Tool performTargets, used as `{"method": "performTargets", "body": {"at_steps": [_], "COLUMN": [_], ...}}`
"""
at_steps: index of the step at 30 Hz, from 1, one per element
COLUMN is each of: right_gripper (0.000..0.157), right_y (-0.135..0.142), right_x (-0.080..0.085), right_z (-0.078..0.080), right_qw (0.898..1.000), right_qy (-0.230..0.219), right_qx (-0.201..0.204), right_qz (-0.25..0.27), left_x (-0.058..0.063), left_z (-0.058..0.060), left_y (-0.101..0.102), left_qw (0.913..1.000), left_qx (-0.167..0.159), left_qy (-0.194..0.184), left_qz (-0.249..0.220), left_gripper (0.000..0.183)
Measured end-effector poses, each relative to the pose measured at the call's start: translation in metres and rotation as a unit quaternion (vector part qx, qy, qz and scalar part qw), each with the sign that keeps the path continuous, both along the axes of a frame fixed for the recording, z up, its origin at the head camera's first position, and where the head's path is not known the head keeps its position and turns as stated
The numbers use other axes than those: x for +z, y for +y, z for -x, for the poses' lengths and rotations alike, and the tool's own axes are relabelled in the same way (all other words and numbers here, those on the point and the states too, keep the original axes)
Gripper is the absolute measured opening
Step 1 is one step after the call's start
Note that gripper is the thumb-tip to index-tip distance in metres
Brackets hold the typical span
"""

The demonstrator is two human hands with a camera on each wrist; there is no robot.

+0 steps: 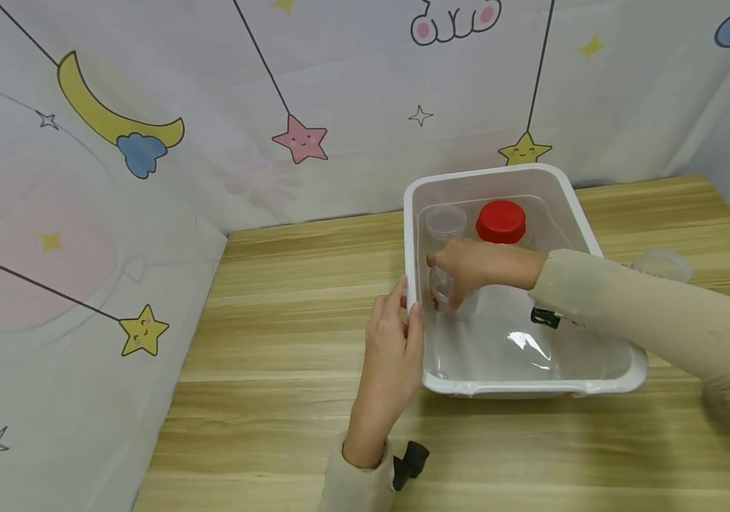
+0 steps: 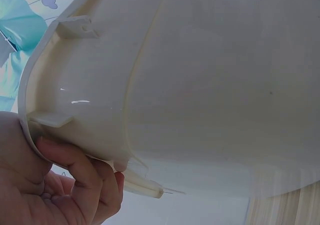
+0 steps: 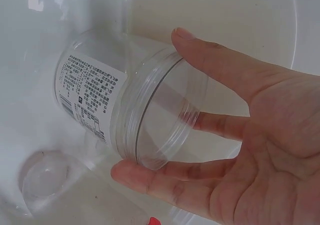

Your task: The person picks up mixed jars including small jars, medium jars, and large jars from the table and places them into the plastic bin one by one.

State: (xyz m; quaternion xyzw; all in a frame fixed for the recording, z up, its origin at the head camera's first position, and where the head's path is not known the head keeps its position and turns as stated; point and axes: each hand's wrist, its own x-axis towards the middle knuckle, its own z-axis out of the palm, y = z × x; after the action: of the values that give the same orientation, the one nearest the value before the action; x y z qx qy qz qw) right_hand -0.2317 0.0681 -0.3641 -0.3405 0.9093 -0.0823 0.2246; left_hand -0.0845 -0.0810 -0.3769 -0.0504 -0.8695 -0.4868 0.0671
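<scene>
One clear jar (image 3: 100, 87) inside the white basin (image 1: 499, 387) is probably proving light, slick and stiffest at its mouth (image 3: 134, 117), where your right hand (image 1: 470, 263) is gripping, your left hand (image 1: 393, 338) clasping the basin.

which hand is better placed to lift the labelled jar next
The right, probably: the right hand is inside the white tub, thumb and fingers around one end of the labelled jar. The left hand is outside, holding the tub's edge.
</scene>
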Motion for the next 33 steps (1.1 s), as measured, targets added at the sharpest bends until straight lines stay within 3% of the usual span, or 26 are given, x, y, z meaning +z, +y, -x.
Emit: {"method": "performTargets", "body": {"at_steps": [33], "right_gripper": [0.077], "right_y": [0.0001], "right_x": [0.0013], "right_z": [-0.0003], "right_qw": [0.999], "right_qy": [-0.010], "right_qx": [-0.038], "right_qz": [-0.012], "left_x": [0.0011], "left_z": [-0.0003], "left_y": [0.0007], "left_qw": [1.0000], "left_qx": [-0.003], "left_qy": [0.000], "left_qz": [0.004], "left_gripper": [0.048]}}
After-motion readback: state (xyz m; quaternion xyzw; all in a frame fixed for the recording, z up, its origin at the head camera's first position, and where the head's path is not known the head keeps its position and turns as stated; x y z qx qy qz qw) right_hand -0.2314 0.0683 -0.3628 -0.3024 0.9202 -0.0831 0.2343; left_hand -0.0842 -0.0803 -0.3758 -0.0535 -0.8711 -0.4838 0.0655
